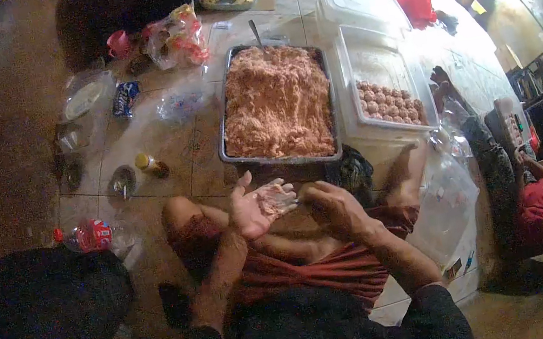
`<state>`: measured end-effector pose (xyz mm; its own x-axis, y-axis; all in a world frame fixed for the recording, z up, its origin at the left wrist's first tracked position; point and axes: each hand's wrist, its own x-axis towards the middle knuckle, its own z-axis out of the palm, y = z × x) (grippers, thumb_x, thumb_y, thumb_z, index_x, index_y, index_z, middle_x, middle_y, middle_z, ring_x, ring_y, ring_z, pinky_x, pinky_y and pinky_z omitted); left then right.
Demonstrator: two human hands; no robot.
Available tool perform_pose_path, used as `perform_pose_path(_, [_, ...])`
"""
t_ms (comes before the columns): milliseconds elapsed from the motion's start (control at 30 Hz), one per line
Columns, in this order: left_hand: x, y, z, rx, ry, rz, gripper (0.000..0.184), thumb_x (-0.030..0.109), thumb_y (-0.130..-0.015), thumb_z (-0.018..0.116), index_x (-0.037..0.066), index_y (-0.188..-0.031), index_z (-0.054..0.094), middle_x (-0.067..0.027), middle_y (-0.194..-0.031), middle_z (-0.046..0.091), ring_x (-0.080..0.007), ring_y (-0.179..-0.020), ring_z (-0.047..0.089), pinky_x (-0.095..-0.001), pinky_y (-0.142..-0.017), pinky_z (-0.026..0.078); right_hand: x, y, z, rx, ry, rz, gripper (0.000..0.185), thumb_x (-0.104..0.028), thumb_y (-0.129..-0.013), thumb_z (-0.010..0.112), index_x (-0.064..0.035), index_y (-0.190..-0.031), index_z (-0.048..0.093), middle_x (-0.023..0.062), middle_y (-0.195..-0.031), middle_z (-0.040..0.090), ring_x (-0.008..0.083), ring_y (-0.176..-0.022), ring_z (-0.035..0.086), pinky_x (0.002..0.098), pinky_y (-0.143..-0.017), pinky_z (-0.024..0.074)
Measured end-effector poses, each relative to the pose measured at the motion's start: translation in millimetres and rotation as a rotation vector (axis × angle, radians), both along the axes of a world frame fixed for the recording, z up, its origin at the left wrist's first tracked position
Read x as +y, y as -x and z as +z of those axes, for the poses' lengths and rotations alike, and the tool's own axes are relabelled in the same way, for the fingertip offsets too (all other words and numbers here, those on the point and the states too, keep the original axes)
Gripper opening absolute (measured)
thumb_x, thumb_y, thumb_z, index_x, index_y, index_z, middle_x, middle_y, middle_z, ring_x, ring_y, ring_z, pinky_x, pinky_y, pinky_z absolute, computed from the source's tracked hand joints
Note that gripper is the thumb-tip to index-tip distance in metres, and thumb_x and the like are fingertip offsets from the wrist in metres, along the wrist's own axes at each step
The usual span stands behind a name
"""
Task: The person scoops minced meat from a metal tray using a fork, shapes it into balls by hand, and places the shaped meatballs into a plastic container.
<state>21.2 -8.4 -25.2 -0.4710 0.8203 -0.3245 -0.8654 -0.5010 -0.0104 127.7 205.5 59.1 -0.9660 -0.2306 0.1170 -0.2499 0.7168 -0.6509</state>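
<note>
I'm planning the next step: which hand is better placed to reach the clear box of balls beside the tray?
Probably the right hand: it is nearer the clear box, which lies ahead to the right. The left hand is farther off.

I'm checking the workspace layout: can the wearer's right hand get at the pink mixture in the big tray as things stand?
Likely yes: the right hand is close to the near rim of the tray, and the pink mixture lies uncovered.
</note>
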Motion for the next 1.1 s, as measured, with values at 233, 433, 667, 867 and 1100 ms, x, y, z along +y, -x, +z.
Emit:
perform_pose_path(233, [3.7,-2.5,8.2,0.055,0.193,-0.063,0.077,0.061,-0.093,0.051,-0.009,-0.123,0.057,-0.0295,-0.128,0.06,-0.0457,-0.118,0.058,-0.0623,-0.105,0.043,18.2,3.1,-14.3,-0.034,-0.107,0.056,0.027,-0.008,-0.084,0.063,-0.0112,-0.111,0.061,0.011,-0.113,0.063,0.0358,-0.099,0.064,0.0403,-0.077,0.0559])
perform_pose_path(433, [3.9,-3.5,2.6,0.215,0.224,0.062,0.085,0.069,-0.093,0.046,-0.009,-0.126,0.054,-0.0274,-0.131,0.058,-0.0431,-0.119,0.058,-0.0579,-0.104,0.046,7.0,1.7,-2.1,-0.128,-0.185,-0.04,0.034,-0.011,-0.085,0.062,-0.0117,-0.118,0.056,0.0111,-0.116,0.06,0.0383,-0.095,0.065,0.045,-0.074,0.0554])
perform_pose_path(667, [5.2,-6.2,0.0,0.112,0.216,0.158,0.087,0.07,-0.093,0.044,-0.009,-0.126,0.053,-0.0267,-0.131,0.058,-0.0416,-0.12,0.058,-0.057,-0.106,0.045,4.6,1.7,-14.2,-0.044,-0.052,-0.085,0.033,-0.008,-0.085,0.062,-0.0102,-0.118,0.057,0.0128,-0.114,0.06,0.0383,-0.094,0.065,0.044,-0.074,0.0548])
perform_pose_path(867, [6.6,-9.2,-11.6,0.212,0.12,0.261,0.08,0.066,-0.095,0.046,-0.007,-0.128,0.053,-0.0254,-0.134,0.057,-0.0424,-0.125,0.054,-0.0591,-0.108,0.042,-2.9,-4.1,-23.7,0.056,0.068,-0.113,0.032,-0.007,-0.079,0.068,-0.0068,-0.109,0.057,0.0163,-0.102,0.058,0.0406,-0.093,0.062,0.0454,-0.078,0.0519])
perform_pose_path(1100, [3.7,-0.2,-16.0,0.132,0.105,0.248,0.068,0.055,-0.098,0.047,-0.005,-0.129,0.052,-0.0253,-0.137,0.055,-0.0428,-0.126,0.053,-0.0606,-0.106,0.042,-11.1,-2.9,-20.4,-0.106,0.144,-0.17,0.022,-0.007,-0.083,0.066,-0.0049,-0.104,0.059,0.0164,-0.095,0.06,0.04,-0.09,0.062,0.0448,-0.076,0.0517])
